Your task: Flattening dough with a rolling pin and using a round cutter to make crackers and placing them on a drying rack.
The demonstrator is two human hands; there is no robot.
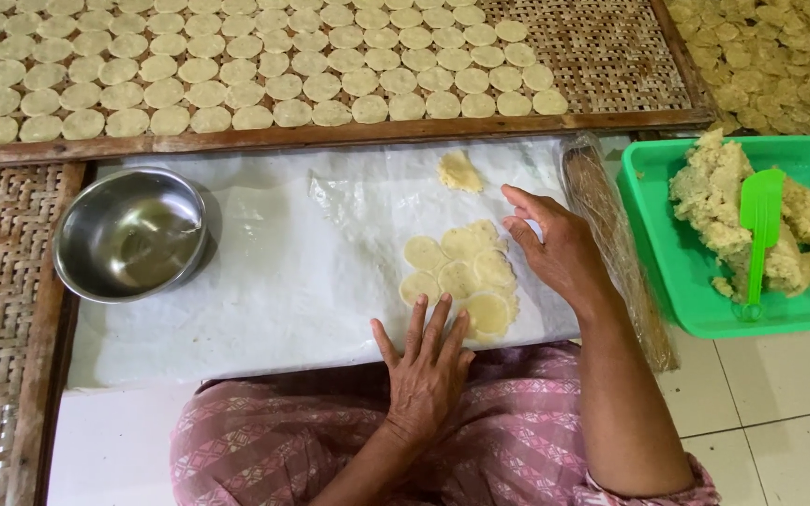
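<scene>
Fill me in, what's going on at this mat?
A seated person works a flattened sheet of pale dough cut into rounds on a white plastic sheet. The left hand lies flat at the dough's near edge; the right hand hovers open at its right side. A woven bamboo tray above holds rows of finished pale discs. An empty steel bowl sits left; a green plastic tub of dough with a green spatula sits right.

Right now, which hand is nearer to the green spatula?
Right. The right hand lies just left of the green tray holding the green spatula; the left hand rests farther left, below the dough.
</scene>
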